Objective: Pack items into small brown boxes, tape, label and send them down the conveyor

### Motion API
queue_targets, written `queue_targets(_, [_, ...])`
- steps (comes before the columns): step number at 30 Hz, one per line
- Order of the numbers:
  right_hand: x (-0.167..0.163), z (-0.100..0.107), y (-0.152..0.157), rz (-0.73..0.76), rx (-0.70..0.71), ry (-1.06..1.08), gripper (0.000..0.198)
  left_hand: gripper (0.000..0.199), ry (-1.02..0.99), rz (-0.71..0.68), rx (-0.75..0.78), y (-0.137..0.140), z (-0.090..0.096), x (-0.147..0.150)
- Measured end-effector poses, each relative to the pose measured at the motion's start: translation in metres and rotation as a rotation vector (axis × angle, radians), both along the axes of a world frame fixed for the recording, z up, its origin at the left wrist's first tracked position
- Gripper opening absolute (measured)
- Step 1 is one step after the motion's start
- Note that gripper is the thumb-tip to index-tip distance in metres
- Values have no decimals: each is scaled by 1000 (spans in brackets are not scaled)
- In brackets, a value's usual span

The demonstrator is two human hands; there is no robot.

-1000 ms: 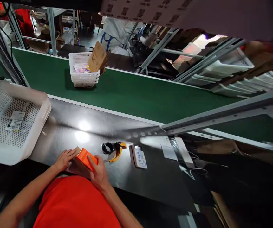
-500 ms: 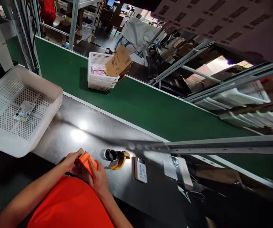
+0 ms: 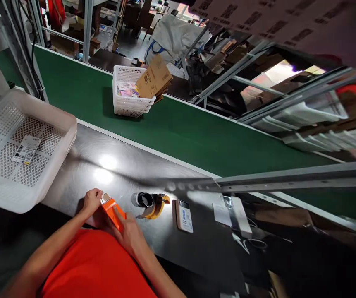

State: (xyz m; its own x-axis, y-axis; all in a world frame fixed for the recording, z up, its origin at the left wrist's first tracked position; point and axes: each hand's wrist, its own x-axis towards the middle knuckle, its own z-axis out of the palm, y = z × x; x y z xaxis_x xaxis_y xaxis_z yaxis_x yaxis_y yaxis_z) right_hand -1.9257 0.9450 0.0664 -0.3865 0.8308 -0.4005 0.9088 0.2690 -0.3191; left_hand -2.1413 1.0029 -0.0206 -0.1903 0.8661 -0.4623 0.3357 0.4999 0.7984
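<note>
"Behind the steel table (image 3: 83, 142) ran a green belt (image 3: 184, 134), with a stack of small white baskets (image 3: 126, 103) standing on it. Where was the orange box (image 3: 113, 212)?"

"At the table's near edge, just in front of the red shirt (image 3: 99, 267), slanting away from the person in the right hand (image 3: 131, 232)."

"How did it look?"

"Bright orange and narrow, with a pale brownish piece showing at its far end (a flap, perhaps, though it was too small to be sure)."

"And the fingers?"

"Those of the right hand were wrapped round the box, one lying along its upper face. The left hand (image 3: 92, 200) had its fingers curled together just beside the far end; whether they pinched anything, I couldn't tell."

"What else lay about?"

"Right of the box, a black and yellow tape dispenser (image 3: 158, 210); well to the left, a large white basket (image 3: 52, 109) holding a printed label (image 3: 27, 149)."
</note>
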Motion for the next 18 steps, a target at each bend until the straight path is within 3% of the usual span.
queue_targets(5, [5, 5, -7, 6, -32, -54, 64, 24, 56, -89, -9, 6, -11, -19])
queue_targets(11, [-6, 11, 3, 60, -48, -146, 63, 29, 73, -211, -14, 6, -21, -21])
queue_targets(16, [-21, 13, 14, 49, -28, -198, 58, 22, 255, -278, 58, -3, -16, -23])
queue_targets(18, [-24, 12, 15, 53, -25, -210, 57, 37, 359, -267, 47, -4, -14, -26])
